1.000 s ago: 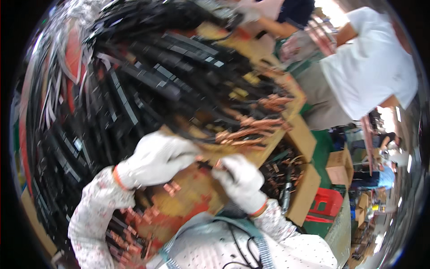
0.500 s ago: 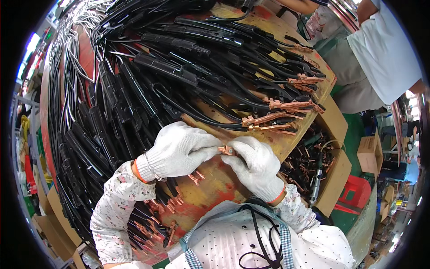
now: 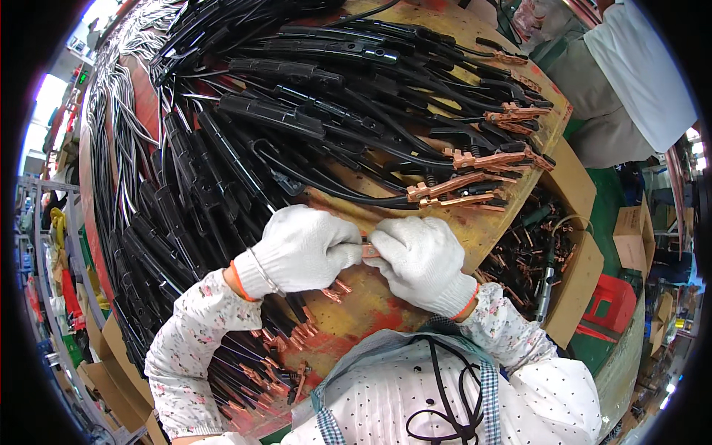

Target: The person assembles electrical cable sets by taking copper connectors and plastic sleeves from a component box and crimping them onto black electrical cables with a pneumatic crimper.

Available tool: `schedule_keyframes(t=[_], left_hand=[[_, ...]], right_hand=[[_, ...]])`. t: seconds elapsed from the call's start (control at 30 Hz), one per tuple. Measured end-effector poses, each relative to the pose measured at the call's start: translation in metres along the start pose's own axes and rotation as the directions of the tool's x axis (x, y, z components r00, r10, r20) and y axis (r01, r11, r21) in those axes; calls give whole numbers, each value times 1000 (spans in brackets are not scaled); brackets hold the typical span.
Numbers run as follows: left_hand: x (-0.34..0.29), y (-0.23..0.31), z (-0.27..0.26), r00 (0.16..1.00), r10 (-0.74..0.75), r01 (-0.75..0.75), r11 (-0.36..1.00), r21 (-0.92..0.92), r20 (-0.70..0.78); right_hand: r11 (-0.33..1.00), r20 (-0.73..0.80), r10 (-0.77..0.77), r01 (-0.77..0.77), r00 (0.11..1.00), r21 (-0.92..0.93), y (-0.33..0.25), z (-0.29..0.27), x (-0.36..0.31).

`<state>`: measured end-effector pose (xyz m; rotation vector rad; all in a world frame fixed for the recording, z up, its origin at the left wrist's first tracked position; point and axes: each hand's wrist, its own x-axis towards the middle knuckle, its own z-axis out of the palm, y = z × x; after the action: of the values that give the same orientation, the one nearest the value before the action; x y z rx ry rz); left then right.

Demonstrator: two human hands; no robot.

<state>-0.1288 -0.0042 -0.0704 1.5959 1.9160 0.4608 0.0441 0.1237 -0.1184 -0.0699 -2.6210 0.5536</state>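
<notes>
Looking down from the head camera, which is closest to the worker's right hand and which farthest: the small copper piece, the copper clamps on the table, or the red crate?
1. Small copper piece, touching right hand.
2. Copper clamps, just beyond.
3. Red crate, off right, on the floor.

Our left hand [image 3: 300, 248] and right hand [image 3: 419, 259], both in white gloves, meet over the near part of the bench [image 3: 512, 222], fingertips pinched together on a small copper clip [image 3: 368, 251] between them. More loose clips [image 3: 334, 289] lie just below the left hand. Black cables [image 3: 222, 148] cover the far and left side of the bench in thick bundles. At their right ends, copper clamps [image 3: 475, 185] stick out toward the bench edge. To the right, a cardboard box [image 3: 575, 285] holds more copper parts. Far right, another person in a white shirt [image 3: 638, 67] stands beside the bench.
</notes>
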Motion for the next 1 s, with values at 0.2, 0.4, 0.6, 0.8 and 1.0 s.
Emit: schedule_keyframes(t=[0.2, 0.4, 0.6, 0.8, 1.0], left_hand=[[-9, -12, 2, 991, 99, -82, 983, 163, -95], [-10, -15, 7, 964, 237, -174, 908, 381, -124], [-7, -13, 9, 977, 183, -136, 932, 335, -113], [-4, -4, 1, 985, 139, -115, 970, 214, -98], [-2, -7, 7, 962, 222, -191, 963, 192, -157]], right_hand=[[998, 21, 12, -13, 1000, 69, 4, 0, 5], [997, 119, -54, 46, 991, 63, 4, 5, 16], [986, 154, -4, -22, 988, 163, 9, -1, 17], [872, -288, 413, -466, 864, -148, 46, -76, -90], [-151, -309, 950, -939, -50, -309, 107, -95, -282]])
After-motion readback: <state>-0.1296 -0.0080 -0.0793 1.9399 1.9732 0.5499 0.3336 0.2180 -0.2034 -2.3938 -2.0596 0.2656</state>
